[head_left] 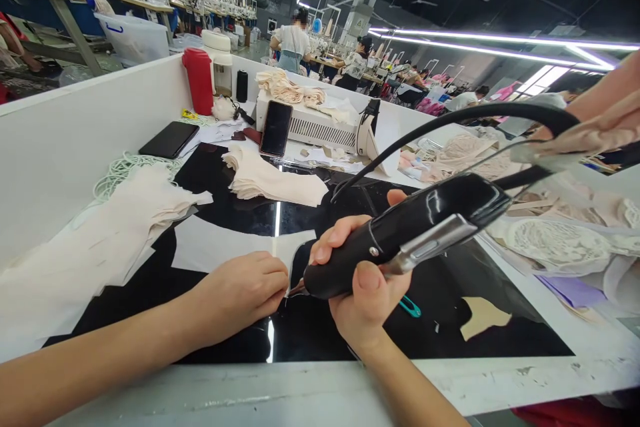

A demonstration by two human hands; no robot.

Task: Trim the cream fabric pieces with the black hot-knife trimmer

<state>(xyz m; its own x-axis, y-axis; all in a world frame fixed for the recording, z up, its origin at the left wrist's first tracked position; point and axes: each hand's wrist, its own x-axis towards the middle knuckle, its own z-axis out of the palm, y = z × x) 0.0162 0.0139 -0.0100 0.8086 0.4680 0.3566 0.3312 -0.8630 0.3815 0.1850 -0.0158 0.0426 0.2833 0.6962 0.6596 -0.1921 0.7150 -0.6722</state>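
My right hand (367, 293) is wrapped round a black corded handheld tool (400, 227) with a metal lever. The tool's narrow metal tip points left, at the edge of a white fabric piece (215, 243). Pinched at that edge, close to the tip, are the fingers of my left hand (245, 290). The fabric piece lies flat on a glossy black board (240, 340). Behind it on the board rests a small stack of cream fabric pieces (275, 177). A larger cream stack (100, 233) spreads at the left.
A black phone (276, 128) leans on a white vented box (320, 130). Farther left are a red container (199, 80) and a dark tablet (169, 139). Lace garments (555, 240) pile at the right, where another person's hand (600, 117) shows. A beige scrap (484, 317) lies right.
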